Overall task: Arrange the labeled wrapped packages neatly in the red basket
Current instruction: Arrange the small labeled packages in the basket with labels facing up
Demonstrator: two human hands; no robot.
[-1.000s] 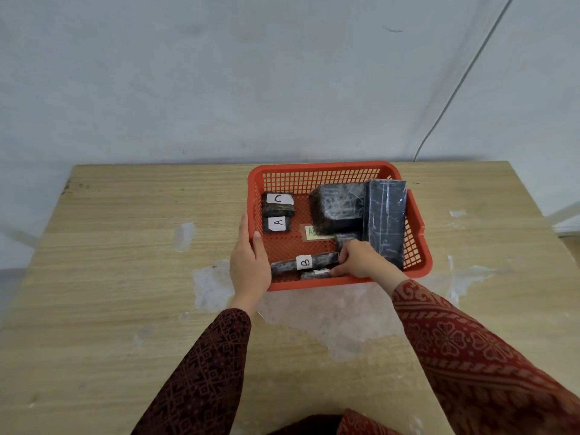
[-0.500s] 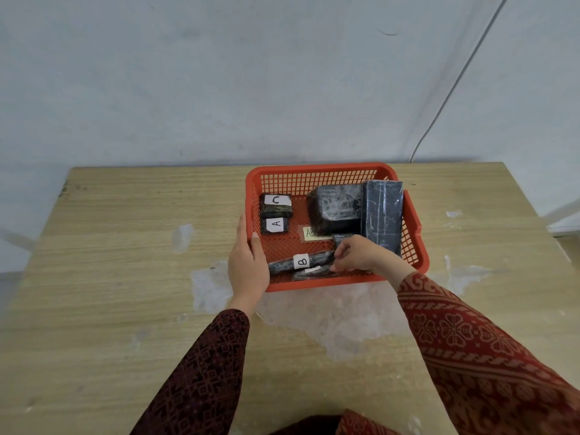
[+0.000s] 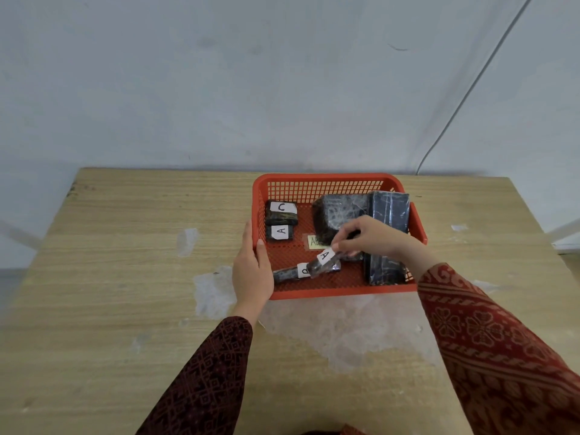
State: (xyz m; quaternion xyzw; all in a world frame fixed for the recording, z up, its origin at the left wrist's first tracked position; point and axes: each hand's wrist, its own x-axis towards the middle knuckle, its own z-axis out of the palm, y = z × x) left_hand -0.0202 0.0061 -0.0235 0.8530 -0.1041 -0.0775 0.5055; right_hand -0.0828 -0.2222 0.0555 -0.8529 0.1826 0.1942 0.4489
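The basket (image 3: 326, 183) sits on the worktop (image 3: 125, 277); inside, package C (image 3: 281, 211) lies behind package A (image 3: 280, 232) at left, package B (image 3: 290, 273) nearest.

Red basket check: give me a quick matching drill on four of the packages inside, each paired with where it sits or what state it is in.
Things:
1. package labeled C
2. flat package labeled A
3. package labeled B
4. long dark package

Places or states:
a. lying near the front wall of the red basket
b. along the right wall
c. back left corner
d. just in front of the C package

Pairs: 1-c, 2-d, 3-a, 4-b
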